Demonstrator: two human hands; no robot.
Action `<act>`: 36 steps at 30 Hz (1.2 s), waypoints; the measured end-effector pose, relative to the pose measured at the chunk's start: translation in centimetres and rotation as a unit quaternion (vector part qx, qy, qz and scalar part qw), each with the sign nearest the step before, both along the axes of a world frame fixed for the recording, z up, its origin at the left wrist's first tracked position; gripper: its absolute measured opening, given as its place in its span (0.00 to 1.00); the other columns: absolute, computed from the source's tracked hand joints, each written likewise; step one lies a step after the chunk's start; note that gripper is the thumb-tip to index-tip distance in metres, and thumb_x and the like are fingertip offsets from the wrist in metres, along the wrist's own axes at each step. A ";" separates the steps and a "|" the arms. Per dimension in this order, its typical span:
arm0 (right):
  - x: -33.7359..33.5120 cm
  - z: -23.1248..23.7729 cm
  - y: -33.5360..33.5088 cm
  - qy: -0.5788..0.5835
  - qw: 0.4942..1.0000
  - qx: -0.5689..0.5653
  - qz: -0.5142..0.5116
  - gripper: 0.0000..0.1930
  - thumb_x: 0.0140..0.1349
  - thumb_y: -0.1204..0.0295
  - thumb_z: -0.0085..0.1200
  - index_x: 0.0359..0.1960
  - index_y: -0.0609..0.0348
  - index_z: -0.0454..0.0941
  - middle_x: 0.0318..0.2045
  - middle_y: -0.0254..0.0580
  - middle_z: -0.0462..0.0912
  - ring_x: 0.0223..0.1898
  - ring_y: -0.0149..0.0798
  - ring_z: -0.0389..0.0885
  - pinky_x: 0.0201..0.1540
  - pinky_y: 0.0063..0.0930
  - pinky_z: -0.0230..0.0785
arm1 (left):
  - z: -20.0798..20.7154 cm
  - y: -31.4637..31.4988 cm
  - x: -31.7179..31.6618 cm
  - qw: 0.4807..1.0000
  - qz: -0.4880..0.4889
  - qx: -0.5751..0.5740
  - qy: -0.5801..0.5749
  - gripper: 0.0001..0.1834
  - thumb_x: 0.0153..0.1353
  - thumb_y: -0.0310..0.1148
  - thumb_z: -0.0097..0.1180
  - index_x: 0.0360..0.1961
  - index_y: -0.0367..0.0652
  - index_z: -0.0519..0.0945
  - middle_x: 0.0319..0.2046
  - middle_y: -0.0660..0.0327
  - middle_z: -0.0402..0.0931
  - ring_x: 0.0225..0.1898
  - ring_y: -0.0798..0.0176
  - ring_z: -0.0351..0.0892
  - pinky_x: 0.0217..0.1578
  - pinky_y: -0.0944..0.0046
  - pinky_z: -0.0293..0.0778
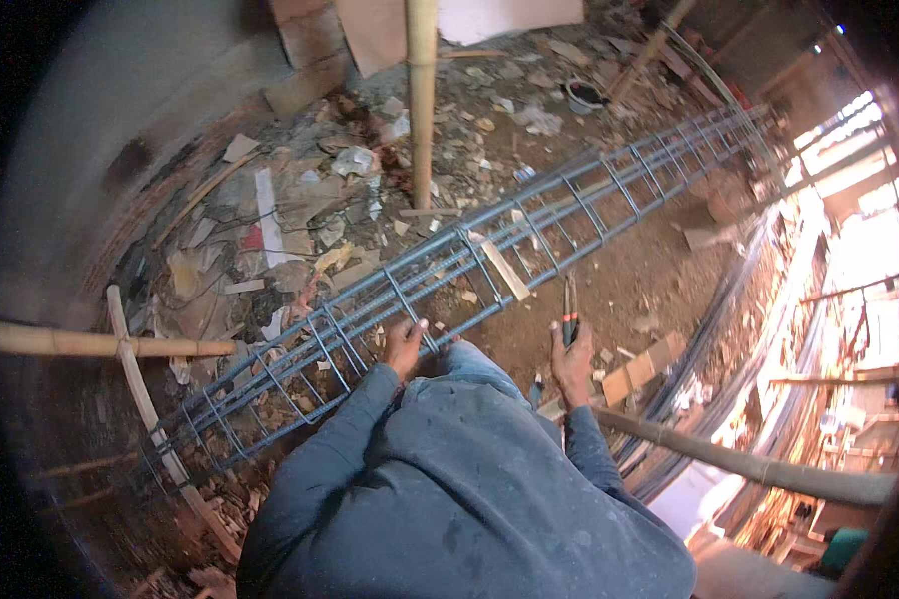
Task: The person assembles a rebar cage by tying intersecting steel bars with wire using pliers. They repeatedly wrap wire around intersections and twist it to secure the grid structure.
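A long cage of steel reinforcing bars [569, 200] with square stirrups runs diagonally from lower left to upper right in front of me. My left hand [403, 349] is at its near side, beside a stirrup, with the fingers curled closed and the thumb up. What those fingers hold, if anything, I cannot make out. My right hand [572, 367] grips a pair of pliers [570, 324] by red and black handles, jaws pointing away from me, apart from the cage. A flat strip of wood [504, 268] lies across the cage between my hands.
A bamboo post [423, 110] stands behind the cage. One bamboo pole [110, 342] juts in from the left, another [749, 459] lies at right. Loose bars [714, 324] run along the right. Rubble [350, 215] covers the far ground; a bucket [585, 95] sits there.
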State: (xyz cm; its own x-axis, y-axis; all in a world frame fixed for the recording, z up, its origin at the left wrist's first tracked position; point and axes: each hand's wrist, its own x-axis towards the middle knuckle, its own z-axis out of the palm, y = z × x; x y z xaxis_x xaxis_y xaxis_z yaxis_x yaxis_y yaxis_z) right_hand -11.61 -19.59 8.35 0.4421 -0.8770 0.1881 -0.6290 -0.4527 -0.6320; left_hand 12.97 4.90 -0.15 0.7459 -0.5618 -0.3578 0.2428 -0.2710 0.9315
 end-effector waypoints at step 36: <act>10.9 -0.2 -13.9 -0.016 0.999 -0.040 -0.015 0.29 0.71 0.59 0.56 0.68 0.61 0.67 0.60 0.62 0.69 0.63 0.63 0.65 0.66 0.60 0.54 | 1.9 -1.3 0.5 0.978 -0.076 0.187 -0.049 0.33 0.64 0.65 0.61 0.39 0.41 0.88 0.30 0.53 0.87 0.38 0.54 0.86 0.45 0.52 0.77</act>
State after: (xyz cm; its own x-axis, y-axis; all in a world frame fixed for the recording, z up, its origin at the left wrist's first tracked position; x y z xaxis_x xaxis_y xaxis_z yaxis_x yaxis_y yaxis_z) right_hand -0.68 -33.49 8.16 0.4084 -0.8714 0.2719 -0.6226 -0.4837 -0.6152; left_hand 13.43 3.64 1.75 0.7052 -0.5125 -0.4900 0.0872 -0.6230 0.7773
